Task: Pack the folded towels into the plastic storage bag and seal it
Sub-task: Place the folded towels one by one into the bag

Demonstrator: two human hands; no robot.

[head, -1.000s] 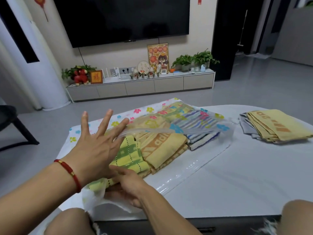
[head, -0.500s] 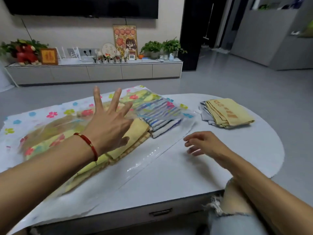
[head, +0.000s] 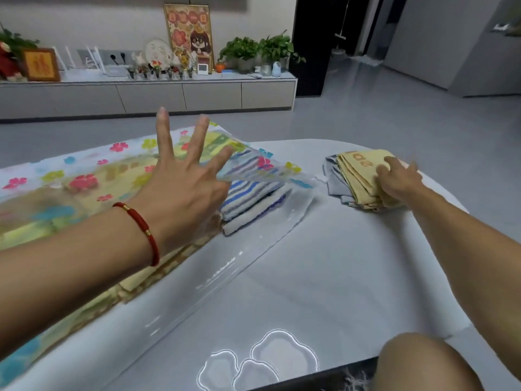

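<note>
Bag: I see the plastic storage bag (head: 93, 179), clear with coloured flowers, lying on the counter (head: 324, 263), its upper sheet lifted at the mouth.
Packed towels: a striped towel (head: 251, 198) and yellow ones sit inside the bag.
Left hand (head: 186, 187): fingers spread, holding up the bag's upper sheet.
Loose stack: yellow and grey folded towels (head: 358, 176) lie right of the bag.
Right hand (head: 397, 179): fingers curled onto that stack.

The left hand (head: 186, 193) reaches forward from the near left, fingers splayed and straight, a red cord round its wrist; the right hand (head: 399, 183) stretches to the far right, fingers apparently curled, though blurred.
</note>
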